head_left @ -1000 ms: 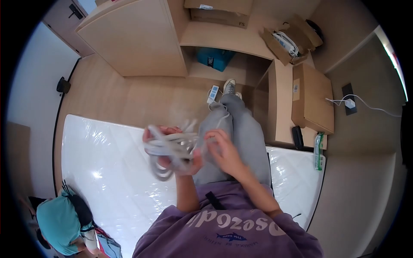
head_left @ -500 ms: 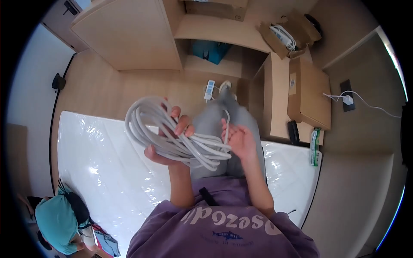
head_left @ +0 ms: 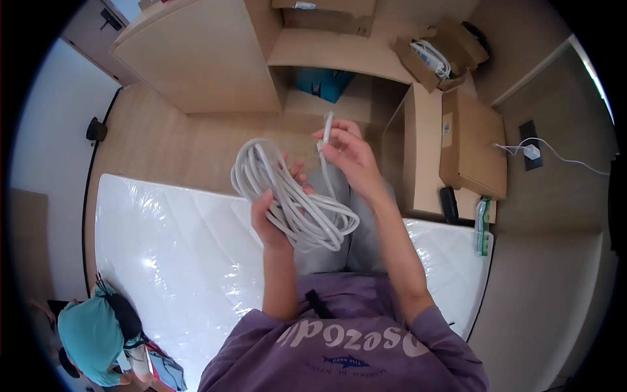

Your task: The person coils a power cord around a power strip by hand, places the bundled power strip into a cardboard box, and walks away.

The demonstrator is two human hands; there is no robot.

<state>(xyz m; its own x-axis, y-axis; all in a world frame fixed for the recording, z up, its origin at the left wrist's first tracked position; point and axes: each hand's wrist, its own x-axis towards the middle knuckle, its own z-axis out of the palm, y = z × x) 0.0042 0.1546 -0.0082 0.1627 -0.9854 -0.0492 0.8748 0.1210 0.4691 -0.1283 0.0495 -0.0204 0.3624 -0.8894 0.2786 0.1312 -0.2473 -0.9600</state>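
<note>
We saw a light wooden floor (head_left: 196, 144) and pale wooden cabinets (head_left: 196, 59) with an open shelf recess. A white mattress (head_left: 170, 248) in clear plastic lay below us. Cardboard boxes (head_left: 473, 140) sat on a wooden unit at right. A dark wall socket (head_left: 529, 147) held a white plug. Daylight showed along the right edge.

My left hand (head_left: 273, 212) grips the coiled white cable (head_left: 287, 193); my right hand (head_left: 349, 157) pinches its loose end above the mattress (head_left: 170, 248).
</note>
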